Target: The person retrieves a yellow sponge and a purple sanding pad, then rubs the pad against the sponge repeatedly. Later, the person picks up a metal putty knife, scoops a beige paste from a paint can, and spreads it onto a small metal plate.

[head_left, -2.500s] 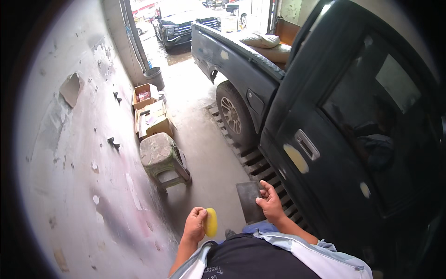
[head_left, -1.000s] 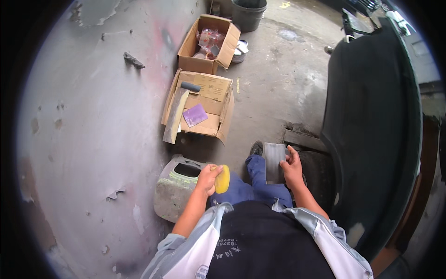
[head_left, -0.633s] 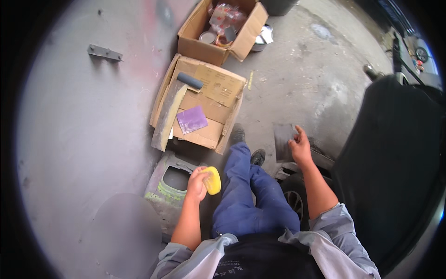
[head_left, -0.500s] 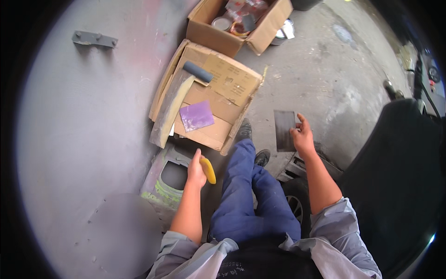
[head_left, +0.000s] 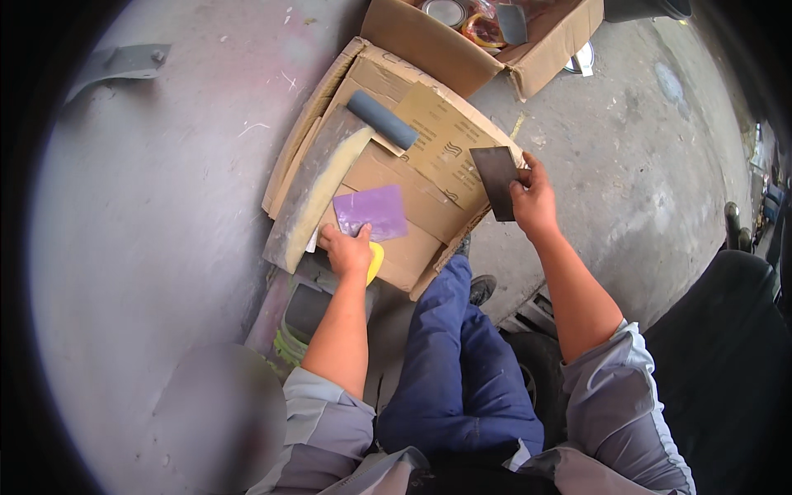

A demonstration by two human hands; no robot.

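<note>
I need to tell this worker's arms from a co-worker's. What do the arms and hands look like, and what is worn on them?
Both hands, left and right, are bare and gloveless. The forearms are uncovered; grey sleeves with lighter panels are pushed up to about the elbows. No watch or rings visible.

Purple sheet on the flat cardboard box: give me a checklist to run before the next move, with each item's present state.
1. Left hand touching purple sheet: ok.
2. Left hand free of other things: not ok, yellow pad under its palm.
3. Right hand grip on dark sheet: ok, pinched at its edge.
4. Purple sheet lying flat on cardboard box: ok.
5. Long sanding board off the purple sheet: cannot tell, edges meet.
</note>
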